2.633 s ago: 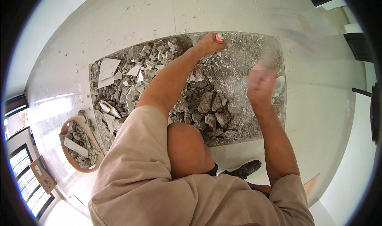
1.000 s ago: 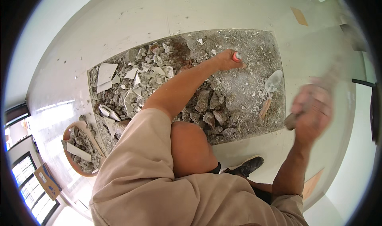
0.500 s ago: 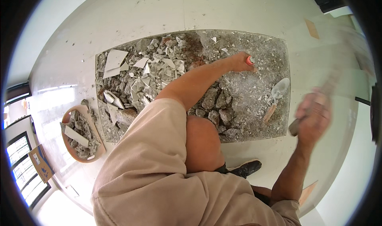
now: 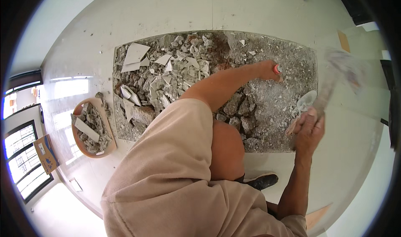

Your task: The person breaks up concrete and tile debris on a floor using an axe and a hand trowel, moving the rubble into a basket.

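Indoors, a left hand (image 4: 268, 70) grips a red-topped tool (image 4: 277, 69) over broken concrete (image 4: 275, 112); a right hand (image 4: 310, 130) clasps a hammer (image 4: 327, 89) near the patch's right edge.
Likely stiff and head-heavy, the hammer (its head blurred) suits a low handle grip.

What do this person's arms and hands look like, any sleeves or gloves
The sleeves are short and plain beige, leaving the forearms bare. The left hand and right hand are gloveless, and no watch or bracelet shows.

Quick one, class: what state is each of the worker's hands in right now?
Left hand: closed around a red-collared tool, mostly hidden.
Right hand: closed around a long-handled tool, its head blurred.
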{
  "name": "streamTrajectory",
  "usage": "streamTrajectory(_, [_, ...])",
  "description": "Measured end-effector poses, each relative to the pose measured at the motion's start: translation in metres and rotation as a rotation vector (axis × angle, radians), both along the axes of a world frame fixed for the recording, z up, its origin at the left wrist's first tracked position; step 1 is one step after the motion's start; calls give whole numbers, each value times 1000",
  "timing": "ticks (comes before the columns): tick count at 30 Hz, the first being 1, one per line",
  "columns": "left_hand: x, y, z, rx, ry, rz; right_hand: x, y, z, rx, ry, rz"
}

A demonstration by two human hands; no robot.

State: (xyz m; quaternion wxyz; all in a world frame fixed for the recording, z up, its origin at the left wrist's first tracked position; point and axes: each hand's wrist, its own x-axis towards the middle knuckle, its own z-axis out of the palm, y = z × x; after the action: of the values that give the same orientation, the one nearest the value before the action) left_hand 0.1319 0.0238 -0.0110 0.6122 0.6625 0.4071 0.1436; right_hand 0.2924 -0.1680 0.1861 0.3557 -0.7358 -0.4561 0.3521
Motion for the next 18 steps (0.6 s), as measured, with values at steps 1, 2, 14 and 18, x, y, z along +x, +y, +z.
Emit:
streamTrajectory(1, [0,0,0,-24,1,-31,-2,1,4,235,200,-64])
streamTrajectory(2, [0,0,1,5,-28,-26,-5,3,1,290,188,-101])
streamTrajectory(14, [1,9,13,2,16,-107,14,-25,-52,-136,-77,-88])
streamTrajectory(18, [25,23,7,2,115,-149,21,-32,-42,-105,300,-187])
